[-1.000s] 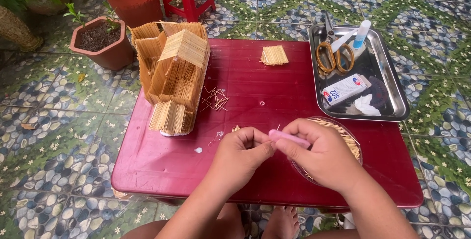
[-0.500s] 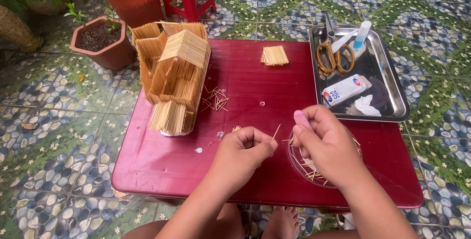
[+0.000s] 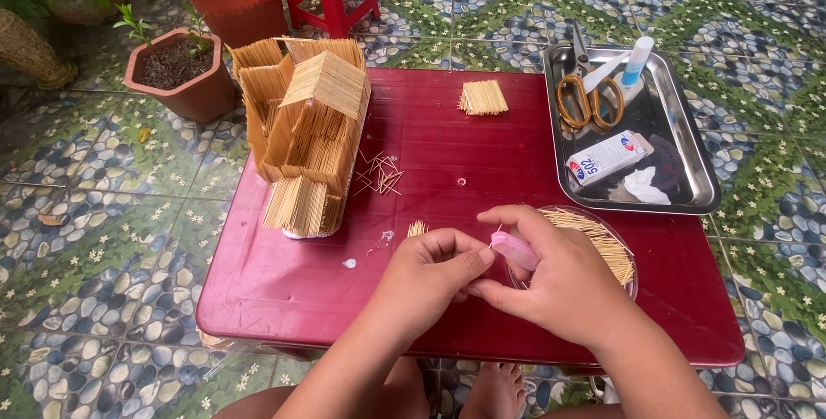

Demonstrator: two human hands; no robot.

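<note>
The fingers of the right hand (image 3: 564, 286) are curling around a small pink tube (image 3: 514, 250), apparently a glue tube, pinching it between thumb and forefinger with its tip pointing left, and they are now sitting closer to the other hand than half a second ago, when the tube was being held up and apart over the bowl. The left hand (image 3: 430, 274) is keeping its fingertips pressed together on a thin toothpick (image 3: 494, 239), which is now meeting the tube's tip where the two hands are touching, at the near middle of the red table (image 3: 482, 152); a moment earlier that sliver was standing free in the gap between them. So the hands have come back together, and this reads as glue being dabbed onto a single stick before it goes anywhere, though the drop itself is too small to see. Just behind the right hand, partly hidden by it, a clear bowl of toothpicks (image 3: 602, 243) is resting on the table. Further left, the toothpick house (image 3: 307, 131) is standing unchanged, with loose sticks (image 3: 379, 175) scattered just beside its right wall. At the far middle a small toothpick panel (image 3: 483, 97) is lying flat, and at the far right a metal tray (image 3: 701, 187) is holding scissors (image 3: 588, 96) and a glue box (image 3: 607, 157).
</note>
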